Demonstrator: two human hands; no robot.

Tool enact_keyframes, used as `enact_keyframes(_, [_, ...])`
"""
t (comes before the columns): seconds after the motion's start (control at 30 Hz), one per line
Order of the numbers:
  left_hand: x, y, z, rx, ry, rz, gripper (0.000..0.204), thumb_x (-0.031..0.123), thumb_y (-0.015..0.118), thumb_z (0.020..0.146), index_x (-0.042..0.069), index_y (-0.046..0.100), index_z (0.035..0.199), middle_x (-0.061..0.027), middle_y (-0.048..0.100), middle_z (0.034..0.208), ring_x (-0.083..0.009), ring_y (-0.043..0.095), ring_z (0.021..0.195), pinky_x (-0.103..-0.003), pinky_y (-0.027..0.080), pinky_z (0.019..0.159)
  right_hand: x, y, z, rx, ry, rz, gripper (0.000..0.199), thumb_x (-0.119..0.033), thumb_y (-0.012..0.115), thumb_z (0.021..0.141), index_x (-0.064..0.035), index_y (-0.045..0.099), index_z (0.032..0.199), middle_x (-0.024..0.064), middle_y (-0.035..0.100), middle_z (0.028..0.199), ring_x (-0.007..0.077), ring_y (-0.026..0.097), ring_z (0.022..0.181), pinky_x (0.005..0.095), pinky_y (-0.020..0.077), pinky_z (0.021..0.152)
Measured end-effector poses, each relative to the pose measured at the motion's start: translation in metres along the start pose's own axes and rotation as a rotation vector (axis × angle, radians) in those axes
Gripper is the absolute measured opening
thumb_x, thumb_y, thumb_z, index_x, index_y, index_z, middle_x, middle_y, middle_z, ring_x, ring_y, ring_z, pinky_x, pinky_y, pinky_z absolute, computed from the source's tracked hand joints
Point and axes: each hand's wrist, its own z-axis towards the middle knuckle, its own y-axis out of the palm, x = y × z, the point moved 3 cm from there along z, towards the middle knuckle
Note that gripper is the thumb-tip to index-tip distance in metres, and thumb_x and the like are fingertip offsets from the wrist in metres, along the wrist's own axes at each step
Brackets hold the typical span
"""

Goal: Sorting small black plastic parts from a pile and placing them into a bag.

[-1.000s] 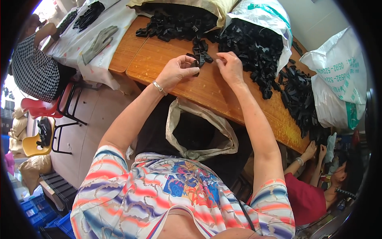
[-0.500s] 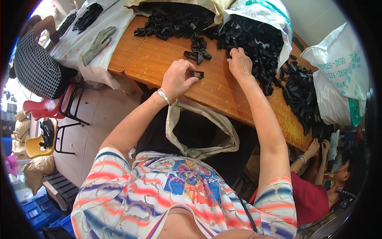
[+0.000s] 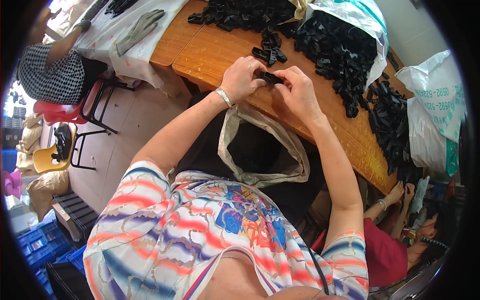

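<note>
Black plastic clip (image 3: 270, 77), held between both hands just above the near edge of the wooden table (image 3: 215, 55), head view. The left hand (image 3: 241, 77) pinches one end of the clip with fingers curled close, and the right hand (image 3: 299, 90) pinches the other end, so both grips are narrow and closed on the piece. Judged from its look, the clip is light, stiff and smooth, best taken by its short ends with the fingertips so the middle stays free. A few loose clips (image 3: 269, 50) lie just beyond the hands, and a large heap of black parts (image 3: 340, 55) spills from a white bag (image 3: 370, 25) further right. An open beige sack (image 3: 260, 145) hangs below the table edge, in front of the person's lap. Another person's hands (image 3: 400, 192) work at lower right.
</note>
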Motion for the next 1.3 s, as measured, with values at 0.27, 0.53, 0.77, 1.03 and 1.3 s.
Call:
enact_keyframes(0.27, [-0.001, 0.001, 0.002, -0.016, 0.007, -0.025, 0.025, 0.018, 0.077, 0.074, 0.008, 0.069, 0.096, -0.0062, 0.063, 0.091, -0.0258, 0.059, 0.093, -0.037, 0.049, 0.083, 0.001, 0.011, 0.006, 0.027, -0.177, -0.219, 0.026, 0.005, 0.066, 0.08, -0.0016, 0.069, 0.105, 0.0138, 0.062, 0.096, 0.0333, 0.064, 0.083, 0.0387, 0.0531, 0.074])
enact_keyframes(0.53, [0.003, -0.003, 0.004, -0.033, -0.015, -0.017, 0.025, 0.019, 0.076, 0.076, 0.008, 0.069, 0.097, -0.008, 0.064, 0.095, -0.027, 0.06, 0.098, -0.037, 0.049, 0.086, 0.001, 0.025, -0.01, 0.106, -0.29, -0.494, 0.036, 0.0, 0.062, 0.079, -0.0049, 0.069, 0.113, 0.0089, 0.064, 0.103, 0.0301, 0.06, 0.101, 0.0396, 0.0514, 0.084])
enact_keyframes(0.77, [-0.022, -0.014, 0.021, -0.104, 0.204, -0.156, 0.026, 0.0, 0.056, 0.077, 0.006, 0.069, 0.099, -0.0131, 0.065, 0.095, -0.0315, 0.061, 0.097, -0.04, 0.05, 0.088, -0.018, 0.018, -0.05, 0.147, -0.169, -0.262, 0.025, -0.005, 0.071, 0.077, -0.0055, 0.069, 0.102, 0.0127, 0.065, 0.096, 0.0332, 0.064, 0.088, 0.0412, 0.0537, 0.075])
enact_keyframes(1.03, [-0.033, -0.01, 0.051, 0.023, 0.045, 0.246, 0.029, 0.017, 0.073, 0.079, 0.006, 0.067, 0.105, -0.0138, 0.062, 0.108, -0.0334, 0.055, 0.108, -0.04, 0.046, 0.096, -0.036, 0.036, -0.129, -0.106, -0.102, -0.074, 0.022, -0.009, 0.073, 0.079, -0.0057, 0.068, 0.1, 0.0112, 0.064, 0.097, 0.0328, 0.066, 0.084, 0.04, 0.0547, 0.072])
enact_keyframes(1.3, [0.007, -0.001, -0.001, -0.048, 0.154, 0.017, 0.02, 0.016, 0.074, 0.077, 0.008, 0.069, 0.094, -0.01, 0.062, 0.093, -0.0302, 0.057, 0.094, -0.039, 0.049, 0.085, 0.051, -0.058, -0.042, 0.372, -0.033, -0.315, 0.01, -0.002, 0.068, 0.085, -0.0021, 0.071, 0.094, 0.0123, 0.066, 0.084, 0.0252, 0.065, 0.072, 0.0341, 0.0512, 0.064])
